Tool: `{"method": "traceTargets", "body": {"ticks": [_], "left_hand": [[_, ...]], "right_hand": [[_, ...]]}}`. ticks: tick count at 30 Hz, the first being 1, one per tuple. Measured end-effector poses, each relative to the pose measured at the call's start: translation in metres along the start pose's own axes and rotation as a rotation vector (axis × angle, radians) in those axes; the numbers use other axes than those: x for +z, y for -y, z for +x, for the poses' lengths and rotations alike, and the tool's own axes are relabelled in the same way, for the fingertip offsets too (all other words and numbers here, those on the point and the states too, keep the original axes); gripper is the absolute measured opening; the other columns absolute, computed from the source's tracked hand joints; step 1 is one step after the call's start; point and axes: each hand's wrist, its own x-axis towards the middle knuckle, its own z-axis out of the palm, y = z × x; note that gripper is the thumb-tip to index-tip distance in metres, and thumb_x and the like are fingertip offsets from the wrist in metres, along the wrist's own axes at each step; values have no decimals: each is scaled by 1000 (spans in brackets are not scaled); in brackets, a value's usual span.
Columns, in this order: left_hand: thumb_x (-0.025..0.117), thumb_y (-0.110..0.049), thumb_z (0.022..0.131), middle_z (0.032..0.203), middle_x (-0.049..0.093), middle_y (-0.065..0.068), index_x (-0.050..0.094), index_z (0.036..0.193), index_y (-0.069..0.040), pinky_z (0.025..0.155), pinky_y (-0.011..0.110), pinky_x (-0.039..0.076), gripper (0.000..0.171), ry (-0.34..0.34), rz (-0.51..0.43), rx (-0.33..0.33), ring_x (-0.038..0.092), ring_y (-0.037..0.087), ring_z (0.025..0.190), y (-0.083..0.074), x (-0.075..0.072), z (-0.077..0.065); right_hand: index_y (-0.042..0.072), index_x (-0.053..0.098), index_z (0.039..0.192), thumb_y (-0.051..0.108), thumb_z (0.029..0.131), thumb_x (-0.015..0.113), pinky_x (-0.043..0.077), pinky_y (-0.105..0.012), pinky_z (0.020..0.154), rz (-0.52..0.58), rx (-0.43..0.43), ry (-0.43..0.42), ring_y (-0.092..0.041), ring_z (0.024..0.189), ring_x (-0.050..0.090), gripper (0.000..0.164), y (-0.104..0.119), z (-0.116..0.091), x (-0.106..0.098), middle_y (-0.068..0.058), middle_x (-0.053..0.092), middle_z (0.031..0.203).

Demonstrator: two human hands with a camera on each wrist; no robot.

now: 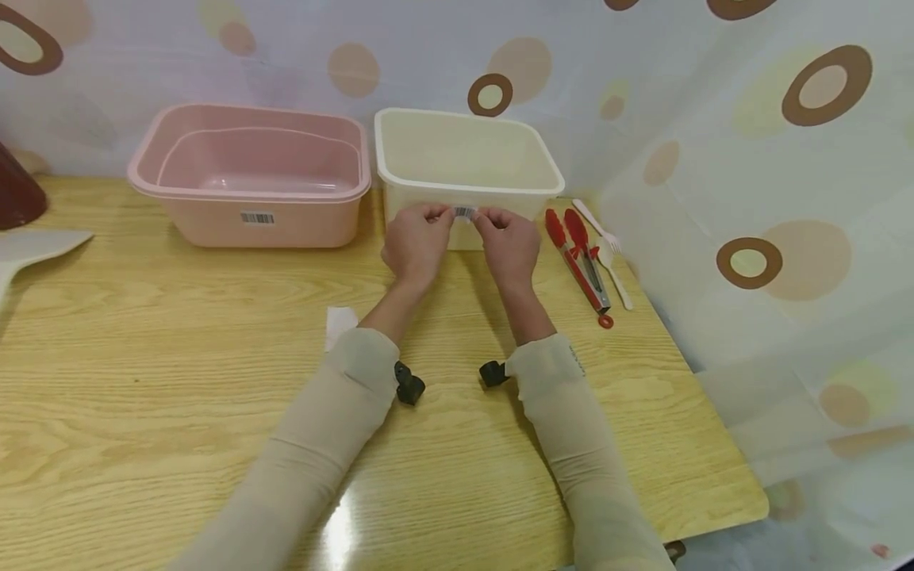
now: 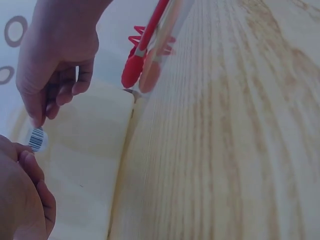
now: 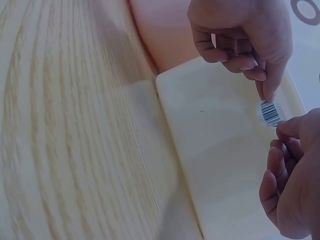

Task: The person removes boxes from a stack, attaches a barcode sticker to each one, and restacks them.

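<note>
When looking down from head height, can see two beige sleeves (image 1: 336, 428) closest, on the near side of the white tub (image 1: 464, 143). Past those, got a scrap of white paper (image 1: 340, 323) on the wooden table (image 1: 178, 381), in front of the white tub and off to its left. Then see the left hand (image 1: 416, 247) and right hand (image 1: 512, 247) up at the front of the white tub, both pinching a barcode sticker (image 1: 464, 212) at opposite ends, just below the tub's rim. Can't tell if touching the wall or not. Also got red tongs (image 1: 581, 276) just right of the white tub, with a pale spoon (image 1: 618, 284) and fork (image 1: 597, 226) beside them. Just left of the white tub, see a pink tub (image 1: 300, 226) with a barcode label (image 1: 257, 218) on the front. Behind the white tub, got a circle-patterned curtain (image 1: 428, 47).
</note>
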Motion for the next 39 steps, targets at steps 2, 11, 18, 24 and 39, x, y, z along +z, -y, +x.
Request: {"method": "traceTargets", "body": {"ticks": [2,11,18,24,39], "left_hand": [[71,-46,92,92,79,-11,82,96,-29,80,46,50,21,-9,-1,1,71,13,91,0,1,0],[71,-46,91,92,79,-12,82,96,-30,83,47,50,20,-20,-14,-16,71,14,93,1,2,1],[72,-45,91,93,79,-11,82,95,-30,81,48,52,19,-50,7,-31,72,16,93,3,4,-1],[72,-45,91,94,79,-10,82,95,-31,77,46,53,18,-67,34,-28,73,16,92,3,5,-1],[71,-46,91,92,79,-11,82,94,-30,79,47,52,20,-69,46,-37,72,15,92,1,6,2]], "right_hand": [[10,81,99,35,92,73,41,-22,64,-15,-4,0,-11,75,59,28,0,-1,0,-7,79,95],[11,82,99,35,93,73,41,-23,65,-45,-23,-18,-13,76,60,27,1,-1,2,-6,79,95],[11,82,99,36,92,73,39,-23,61,-34,-11,-23,-12,75,58,28,-1,-2,6,-6,79,93],[11,82,99,36,93,72,40,-24,63,-51,-7,-19,-14,76,60,27,-1,-2,8,-6,79,93],[12,82,99,38,93,71,40,-22,59,-34,9,-17,-11,73,59,29,1,0,10,-5,79,93]]}}
